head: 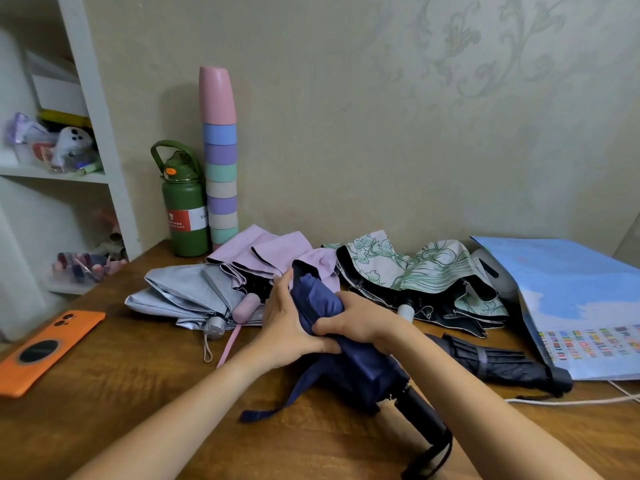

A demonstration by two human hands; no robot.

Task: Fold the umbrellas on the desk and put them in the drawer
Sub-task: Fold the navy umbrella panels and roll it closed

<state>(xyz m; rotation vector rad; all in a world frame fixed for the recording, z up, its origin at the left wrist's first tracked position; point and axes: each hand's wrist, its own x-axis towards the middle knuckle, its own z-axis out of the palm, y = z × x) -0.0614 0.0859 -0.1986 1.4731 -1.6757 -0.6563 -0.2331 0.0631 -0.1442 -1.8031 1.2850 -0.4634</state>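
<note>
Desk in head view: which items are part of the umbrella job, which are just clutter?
Job:
navy umbrella, gripped by left hand and right hand
grey umbrella
pink umbrella
floral umbrella
black umbrella, already rolled

Clutter:
orange phone
green bottle
cup stack
blue map folder
white cable

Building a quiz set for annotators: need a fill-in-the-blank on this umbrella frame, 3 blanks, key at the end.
1. Both hands grip the ____ umbrella.
2. The phone lying at the desk's left has an ____ case.
3. The stack of cups stands right of the ____ bottle.

Missing words: navy blue; orange; green
</note>
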